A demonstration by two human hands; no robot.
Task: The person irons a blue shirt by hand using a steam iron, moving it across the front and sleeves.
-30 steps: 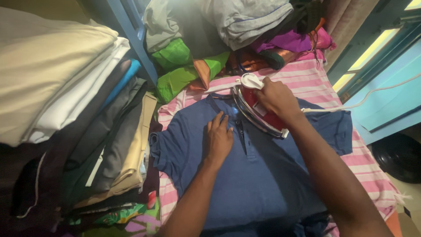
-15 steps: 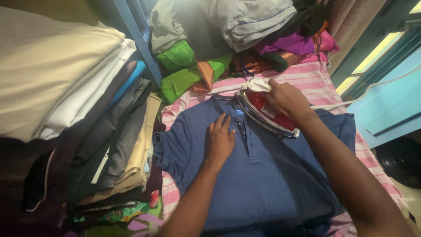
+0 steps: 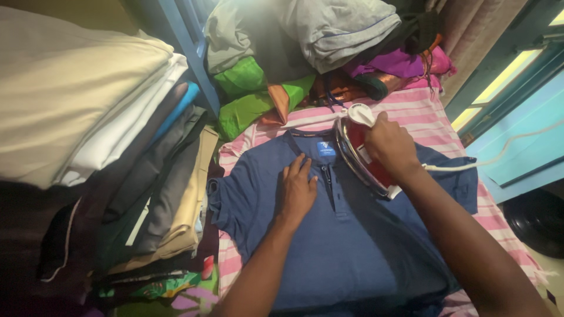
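Observation:
A blue polo shirt (image 3: 352, 246) lies spread flat on a pink-and-white striped cloth (image 3: 411, 111). My left hand (image 3: 295, 191) rests flat on the shirt's chest, just left of the button placket, fingers slightly apart. A red and white clothes iron (image 3: 364, 155) is tilted near the collar on the shirt's right shoulder, and my right hand (image 3: 390, 144) grips its handle. The iron's white cord (image 3: 499, 155) trails off to the right.
A tall stack of folded clothes (image 3: 106, 147) fills the left side. A heap of crumpled garments in grey, green, purple and orange (image 3: 305, 53) lies at the far end. A blue frame post (image 3: 188, 47) stands behind, and a blue panel (image 3: 523, 147) is at right.
The iron in my right hand has moved a little toward the collar and far edge of the shirt. My left hand stays pressed on the chest.

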